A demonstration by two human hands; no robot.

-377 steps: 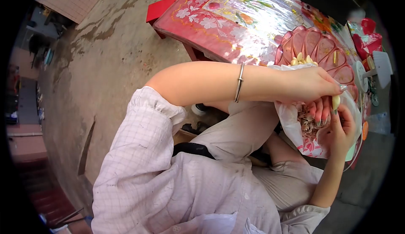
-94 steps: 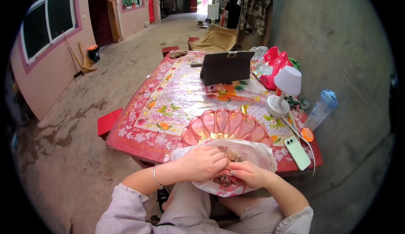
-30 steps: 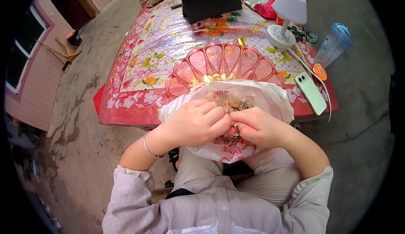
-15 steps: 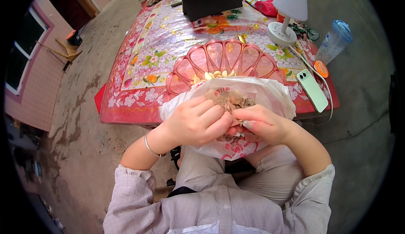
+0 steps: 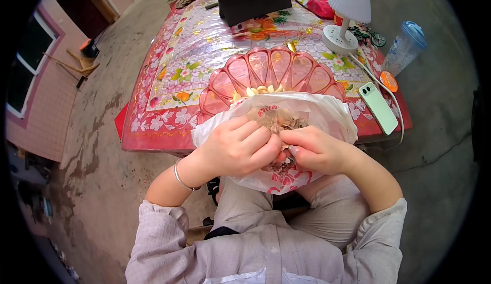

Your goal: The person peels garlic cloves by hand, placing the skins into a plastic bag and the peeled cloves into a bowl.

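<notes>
Over an open white plastic bag [image 5: 332,111] on the lap, my left hand [image 5: 240,146] and my right hand [image 5: 316,150] meet with fingers closed in a pinch. Between the fingertips is a small garlic clove, mostly hidden by them. Dry brownish garlic skins [image 5: 292,122] lie heaped inside the bag, just beyond and below the fingers. Behind the bag, a pink translucent scalloped plate [image 5: 257,65] sits at the table's near edge. Several pale peeled garlic cloves [image 5: 262,89] rest in it, partly covered by the bag's rim.
On the flowered tablecloth [image 5: 176,74] stand a black tablet case [image 5: 254,0] and a white lamp [image 5: 349,5]. At the right are a green phone [image 5: 378,108], a white cable [image 5: 398,105], an orange disc [image 5: 388,81] and a lidded clear cup [image 5: 404,48].
My right thumb and fingers have shifted slightly at the pinch, and the thumb is turned more inward. My left hand stays almost where it was. The view has shifted slightly.
</notes>
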